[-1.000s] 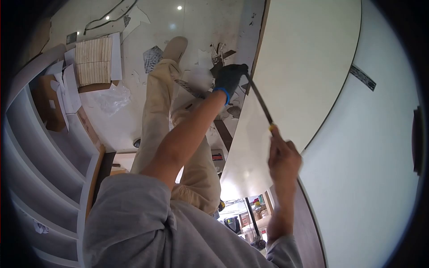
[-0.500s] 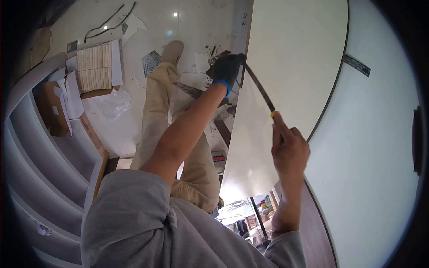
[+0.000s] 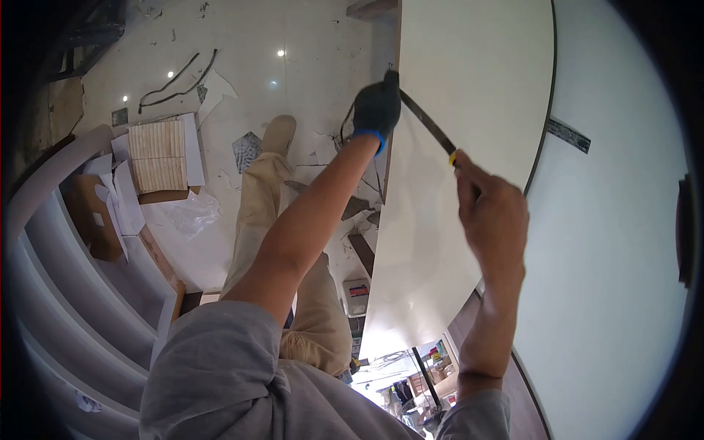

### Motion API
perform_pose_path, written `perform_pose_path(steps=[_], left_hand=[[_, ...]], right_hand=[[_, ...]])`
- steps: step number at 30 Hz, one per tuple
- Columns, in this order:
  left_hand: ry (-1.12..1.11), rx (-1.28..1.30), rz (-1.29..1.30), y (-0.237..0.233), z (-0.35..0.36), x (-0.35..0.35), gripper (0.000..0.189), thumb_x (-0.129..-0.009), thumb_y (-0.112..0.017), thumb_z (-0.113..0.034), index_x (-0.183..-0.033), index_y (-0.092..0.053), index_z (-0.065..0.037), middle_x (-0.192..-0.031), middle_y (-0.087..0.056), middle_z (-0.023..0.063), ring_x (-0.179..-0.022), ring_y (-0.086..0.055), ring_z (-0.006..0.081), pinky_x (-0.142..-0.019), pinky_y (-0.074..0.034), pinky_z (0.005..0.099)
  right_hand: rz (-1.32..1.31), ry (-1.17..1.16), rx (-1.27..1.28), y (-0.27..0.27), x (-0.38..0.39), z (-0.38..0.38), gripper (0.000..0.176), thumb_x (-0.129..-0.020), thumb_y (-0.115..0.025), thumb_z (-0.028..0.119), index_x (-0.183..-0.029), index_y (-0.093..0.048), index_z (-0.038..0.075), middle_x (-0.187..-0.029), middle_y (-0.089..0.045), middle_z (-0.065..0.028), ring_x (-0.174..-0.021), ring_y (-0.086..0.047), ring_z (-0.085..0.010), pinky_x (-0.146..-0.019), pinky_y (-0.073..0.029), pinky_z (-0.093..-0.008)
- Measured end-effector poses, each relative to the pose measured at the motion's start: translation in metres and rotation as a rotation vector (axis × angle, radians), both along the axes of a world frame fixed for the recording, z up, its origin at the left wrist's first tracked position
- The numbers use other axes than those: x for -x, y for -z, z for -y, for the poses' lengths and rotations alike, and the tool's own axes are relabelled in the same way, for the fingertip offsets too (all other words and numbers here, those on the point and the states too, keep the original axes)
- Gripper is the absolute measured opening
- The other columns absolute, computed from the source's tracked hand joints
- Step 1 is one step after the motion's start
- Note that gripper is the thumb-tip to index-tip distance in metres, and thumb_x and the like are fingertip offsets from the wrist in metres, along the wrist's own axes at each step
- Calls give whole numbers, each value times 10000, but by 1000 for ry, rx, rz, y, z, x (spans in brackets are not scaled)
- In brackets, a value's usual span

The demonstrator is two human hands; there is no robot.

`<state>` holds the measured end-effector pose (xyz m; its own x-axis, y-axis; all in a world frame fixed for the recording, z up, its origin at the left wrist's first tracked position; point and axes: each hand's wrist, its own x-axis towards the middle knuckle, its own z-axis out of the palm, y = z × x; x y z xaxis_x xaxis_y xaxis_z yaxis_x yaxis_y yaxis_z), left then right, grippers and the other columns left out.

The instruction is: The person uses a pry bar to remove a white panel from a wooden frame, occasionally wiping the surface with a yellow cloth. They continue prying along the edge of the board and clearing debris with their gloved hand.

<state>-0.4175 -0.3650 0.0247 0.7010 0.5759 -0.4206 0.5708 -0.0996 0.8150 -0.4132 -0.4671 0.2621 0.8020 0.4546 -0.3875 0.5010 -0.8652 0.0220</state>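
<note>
My bare right hand [image 3: 495, 216] is closed around the yellow-collared handle of a long, flat dark file [image 3: 427, 121]. The file slants up and left across a large pale panel [image 3: 469, 81]. At the panel's left edge, my left hand [image 3: 378, 110], in a dark glove with a blue cuff, is closed at the file's far end. Its fingertips are partly hidden, and a thin dark strip hangs beside the glove. Most of the file's handle is covered by my right hand.
Offcuts and dark scraps [image 3: 359, 253] litter the floor beside my legs. A box of stacked wooden strips [image 3: 158, 158] stands at left, near a curved shelf unit [image 3: 110, 286]. Another white panel [image 3: 609, 220] lies at right with a dark label [image 3: 569, 136].
My right hand has shifted right and slightly up with the file, which now lies flatter. The gloved left hand has moved slightly up. The camera view has shifted a little.
</note>
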Motion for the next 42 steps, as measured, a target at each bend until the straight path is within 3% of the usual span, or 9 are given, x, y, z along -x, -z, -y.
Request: perform_pose_path(steps=[2,6,15,18,22,30,34,37,42], left_hand=[[42,-238,190,50,25,17,608,-958,-291,-492,-799,-627,-12,-792,-647,202,-769,-609,377,-730,-458,449],[-53,614,-420,49,3,17,582,-986,-185,-433,-1007,-567,5,-917,-645,259,-870,-617,403,-784,-448,512],[129,118,-69,59,-19,-7,669,-977,-187,-516,-1023,-571,30,-792,-631,274,-813,-620,422,-723,-473,500],[76,608,-358,68,-24,-4,487,-992,-260,-363,-1157,-490,34,-777,-621,282,-765,-611,445,-684,-485,507],[99,381,-114,-23,-50,-16,809,-922,-175,-661,-898,-661,-14,-868,-636,290,-943,-575,463,-836,-432,475],[298,631,-431,-1,-26,30,670,-986,-148,-499,-1181,-546,4,-1060,-621,262,-1003,-585,421,-840,-472,482],[283,-301,284,43,35,66,403,-994,-293,-270,-1187,-505,12,-866,-645,247,-778,-640,374,-701,-496,458],[387,430,-337,55,32,78,345,-957,-353,-150,-1241,-463,12,-808,-638,226,-705,-631,361,-679,-503,453],[272,-39,37,18,49,93,382,-975,-319,-201,-1230,-493,25,-851,-654,235,-792,-647,370,-745,-494,465]], right_hand=[[23,-100,77,28,12,9,241,-882,-592,272,-1104,-677,230,-610,-576,-107,-529,-608,-284,-507,-502,-406],[-127,-45,156,52,5,-7,267,-876,-591,259,-1130,-667,236,-636,-590,-99,-556,-619,-286,-524,-507,-405],[-63,-158,112,57,-29,-25,264,-895,-569,279,-1136,-669,235,-619,-573,-97,-507,-587,-265,-493,-488,-399],[-122,-95,127,61,-22,-30,279,-880,-593,253,-1146,-665,218,-608,-565,-88,-503,-588,-257,-483,-482,-401],[-107,18,80,1,-30,-41,282,-870,-611,234,-1145,-667,212,-581,-553,-58,-450,-563,-219,-442,-463,-376],[-170,-92,98,33,8,1,273,-870,-603,223,-1135,-664,204,-582,-558,-79,-467,-569,-238,-444,-461,-378],[-166,-26,71,7,18,17,269,-865,-617,227,-1128,-674,213,-559,-534,-73,-451,-556,-239,-448,-467,-381],[-238,-122,200,59,55,43,279,-875,-596,259,-1140,-664,202,-606,-577,-88,-485,-587,-260,-463,-481,-380],[-172,56,70,-11,35,33,244,-855,-634,186,-1090,-696,208,-580,-556,-80,-469,-577,-227,-460,-483,-375]])
